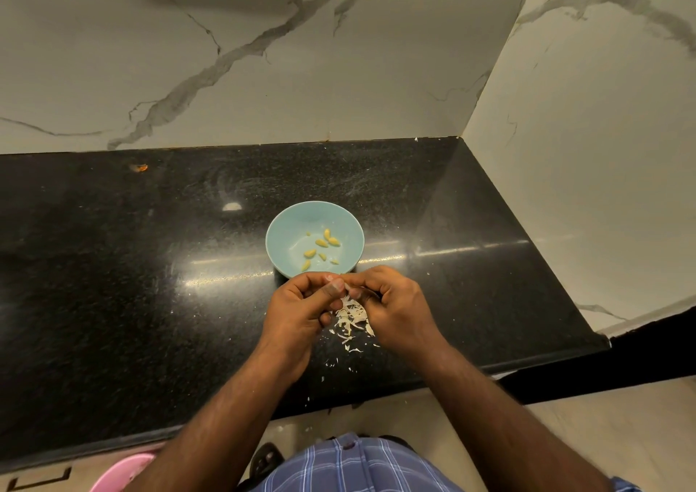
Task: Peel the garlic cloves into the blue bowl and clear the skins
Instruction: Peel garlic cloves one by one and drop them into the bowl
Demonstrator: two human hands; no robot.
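Note:
A pale blue bowl [286, 228] stands on the black counter and holds several peeled yellow garlic cloves [321, 243]. Just in front of it my left hand [301, 309] and my right hand [391, 303] meet, fingertips pinched together on a small garlic clove [345, 286] that is mostly hidden between thumbs and fingers. Under the hands lies a heap of white garlic skins [352, 318], with smaller flakes scattered toward the counter's front edge.
The black granite counter [150, 265] runs left and ends at a marble wall on the right. A small orange speck [140, 168] lies far back left. A pink tub [120, 472] sits on the floor below the counter edge.

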